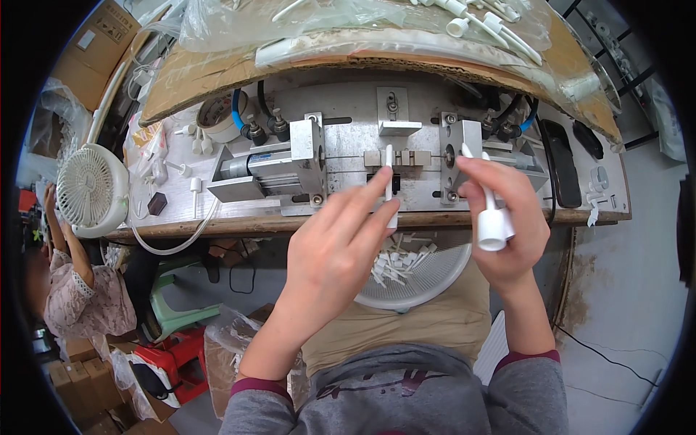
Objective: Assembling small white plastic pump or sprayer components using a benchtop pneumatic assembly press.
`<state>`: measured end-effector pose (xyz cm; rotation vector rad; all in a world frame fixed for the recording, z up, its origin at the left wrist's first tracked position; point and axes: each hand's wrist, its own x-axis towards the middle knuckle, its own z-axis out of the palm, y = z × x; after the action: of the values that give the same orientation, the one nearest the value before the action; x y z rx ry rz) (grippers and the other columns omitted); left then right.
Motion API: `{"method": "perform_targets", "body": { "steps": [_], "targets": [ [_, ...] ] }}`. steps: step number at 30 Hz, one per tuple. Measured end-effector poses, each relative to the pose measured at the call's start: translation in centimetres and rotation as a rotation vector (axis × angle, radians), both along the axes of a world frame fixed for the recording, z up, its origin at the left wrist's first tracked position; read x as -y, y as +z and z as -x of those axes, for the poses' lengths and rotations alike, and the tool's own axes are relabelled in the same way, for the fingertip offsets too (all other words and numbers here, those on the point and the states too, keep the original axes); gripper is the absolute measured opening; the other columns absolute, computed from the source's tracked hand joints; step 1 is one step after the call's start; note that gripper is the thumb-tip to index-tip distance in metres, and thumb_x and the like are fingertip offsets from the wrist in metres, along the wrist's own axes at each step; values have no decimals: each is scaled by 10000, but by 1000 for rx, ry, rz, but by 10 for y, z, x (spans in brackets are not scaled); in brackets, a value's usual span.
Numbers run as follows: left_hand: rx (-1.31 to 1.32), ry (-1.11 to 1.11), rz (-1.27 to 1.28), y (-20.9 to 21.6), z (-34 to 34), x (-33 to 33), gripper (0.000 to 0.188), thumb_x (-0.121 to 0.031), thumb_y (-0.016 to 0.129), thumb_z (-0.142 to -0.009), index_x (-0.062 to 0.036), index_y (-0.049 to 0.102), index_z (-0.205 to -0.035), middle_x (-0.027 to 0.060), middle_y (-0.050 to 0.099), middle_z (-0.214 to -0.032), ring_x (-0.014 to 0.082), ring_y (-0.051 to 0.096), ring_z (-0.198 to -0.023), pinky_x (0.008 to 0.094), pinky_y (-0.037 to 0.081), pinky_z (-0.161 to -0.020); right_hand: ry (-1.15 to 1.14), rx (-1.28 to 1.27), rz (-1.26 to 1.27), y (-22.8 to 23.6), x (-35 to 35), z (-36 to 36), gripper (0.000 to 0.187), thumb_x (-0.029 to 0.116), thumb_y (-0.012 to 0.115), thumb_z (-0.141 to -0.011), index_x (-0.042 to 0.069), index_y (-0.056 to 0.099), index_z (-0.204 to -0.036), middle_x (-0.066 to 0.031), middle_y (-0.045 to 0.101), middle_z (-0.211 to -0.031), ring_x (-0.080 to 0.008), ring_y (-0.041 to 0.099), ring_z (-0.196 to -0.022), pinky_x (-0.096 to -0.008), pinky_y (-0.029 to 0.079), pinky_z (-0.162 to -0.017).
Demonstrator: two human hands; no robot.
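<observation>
Pinching slim white plastic socket-ended stick (389, 158) in left hand (330, 246), at small metal block (417, 157) toward front edge of counter (254, 226). Gripping similar white pieces (491, 235) in right hand (518, 232). Seemingly mid-batch, with many more in round white mesh basket (444, 279) below. Cannot tell finished from unfinished.

Basket (451, 272): left side hidden behind left hand (330, 254)
Co-worker's head (36, 281): blurred
Plastic bag (217, 27): cut off at top edge
Sweatshirt (399, 388): cut off at lower edge
</observation>
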<state>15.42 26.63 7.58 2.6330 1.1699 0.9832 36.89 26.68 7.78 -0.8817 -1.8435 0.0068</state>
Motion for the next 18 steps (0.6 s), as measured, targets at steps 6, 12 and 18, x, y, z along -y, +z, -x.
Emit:
{"method": "perform_targets", "body": {
  "steps": [6,12,18],
  "targets": [
    [-209,42,-32,3,-6,-10,302,-91,765,-766,-47,724,-1062,63,684,-1260,157,640,-632,277,465,-584,70,-137,107,-11,7,-3,443,-147,713,-785,-37,496,-1155,-267,671,-1126,-305,686,-975,-326,570,-772],
    [-336,68,-117,11,-16,-5,260,-91,720,-775,-3,723,-1019,119,692,-1221,130,598,-583,270,449,-574,-57,2,9,-5,8,-6,388,-125,733,-766,5,595,-1105,-232,663,-1128,-267,680,-946,-304,569,-734],
    [-271,82,-112,2,-12,0,272,-72,698,-732,23,724,-985,155,697,-1196,126,560,-540,268,445,-554,-240,107,-52,-4,19,-10,347,-52,792,-710,39,711,-1034,-104,654,-996,-217,646,-908,-287,540,-709]
  ]
}}
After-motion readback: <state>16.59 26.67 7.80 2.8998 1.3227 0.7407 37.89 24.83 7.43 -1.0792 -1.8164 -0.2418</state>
